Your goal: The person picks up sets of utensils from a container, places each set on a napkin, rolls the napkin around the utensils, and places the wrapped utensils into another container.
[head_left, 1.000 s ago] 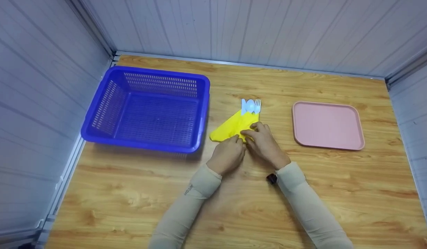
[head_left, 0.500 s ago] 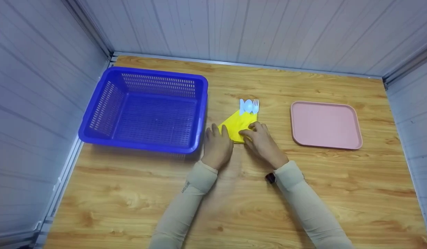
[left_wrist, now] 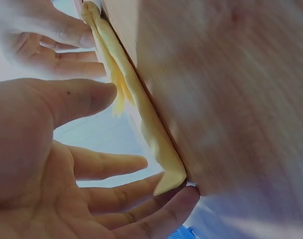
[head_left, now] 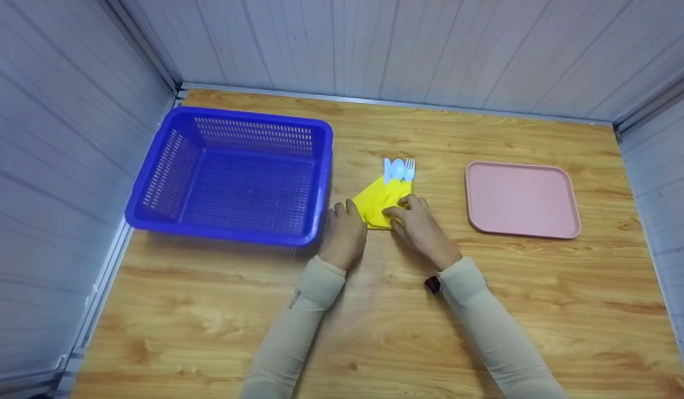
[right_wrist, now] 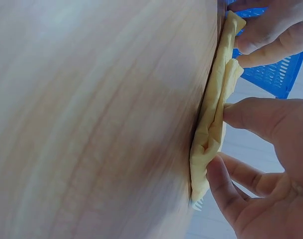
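A yellow napkin lies folded on the table, its top layer slanting across. From its far end stick out the heads of a pale blue knife, spoon and fork; their handles are hidden under the cloth. My left hand is at the napkin's left corner, fingers reaching past it; in the left wrist view they lie extended along the turned-up corner. My right hand presses thumb and fingertips onto the napkin's right part, where the cloth bunches between them.
A blue slotted basket stands left of my left hand, its right wall close to the fingers. A pink tray lies on the right. Pale panels rise behind the wooden table and at both sides.
My left hand has left the napkin's near edge and moved left to its left corner, fingers spreading there. The left corner no longer sticks out. My right hand stays in place.
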The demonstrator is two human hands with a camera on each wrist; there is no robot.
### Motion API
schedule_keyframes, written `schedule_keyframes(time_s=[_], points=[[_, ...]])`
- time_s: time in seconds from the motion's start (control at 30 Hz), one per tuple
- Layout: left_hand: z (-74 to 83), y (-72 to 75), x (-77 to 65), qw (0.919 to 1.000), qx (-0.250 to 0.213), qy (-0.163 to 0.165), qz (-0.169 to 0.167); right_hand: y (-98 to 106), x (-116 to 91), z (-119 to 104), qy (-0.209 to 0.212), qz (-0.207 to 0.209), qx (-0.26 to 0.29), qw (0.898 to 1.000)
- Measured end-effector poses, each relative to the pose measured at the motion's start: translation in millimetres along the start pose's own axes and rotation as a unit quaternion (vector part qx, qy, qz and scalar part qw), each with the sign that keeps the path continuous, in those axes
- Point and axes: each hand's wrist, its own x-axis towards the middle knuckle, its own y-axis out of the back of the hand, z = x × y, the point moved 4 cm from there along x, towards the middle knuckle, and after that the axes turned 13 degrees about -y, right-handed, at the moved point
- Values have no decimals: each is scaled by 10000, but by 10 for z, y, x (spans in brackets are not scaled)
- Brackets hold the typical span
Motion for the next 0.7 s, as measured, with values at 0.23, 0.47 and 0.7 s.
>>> schedule_keyframes(time_s=[0.23,0.47,0.7], points=[[-73,-3,-1,9987,-322,235,329,2,1,-18,64,31,53,10000],[-115,6,2,9926,-848,503,709,11,7,-15,-30,-104,101,9999],[-165,26,36,9656,-2417,785,544,8,9,-5,-89,-179,111,9997]])
